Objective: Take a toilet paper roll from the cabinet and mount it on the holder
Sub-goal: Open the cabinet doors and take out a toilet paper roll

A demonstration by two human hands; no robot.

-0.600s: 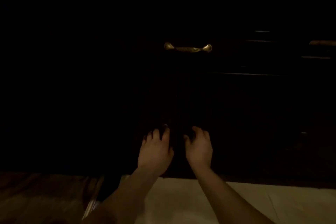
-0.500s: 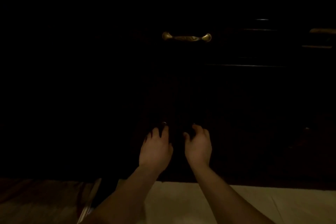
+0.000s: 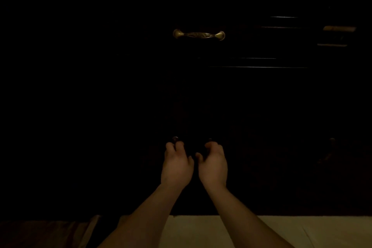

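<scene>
The scene is very dark. A dark wooden cabinet fills the view, with a brass drawer handle high on its front. My left hand and my right hand reach side by side to the lower cabinet front. Each hand's fingers curl round a small dim knob: the left knob and the right knob. The fingertips disappear into shadow. No toilet paper roll or holder is visible.
A pale floor or mat runs along the bottom edge below the cabinet. A brownish surface lies at the bottom left. Faint drawer edges and another handle show at the upper right.
Both hands have moved slightly closer together, and their fingers have curled in tighter at the knobs. The view has tilted a little, shifting the brass handle upward.
</scene>
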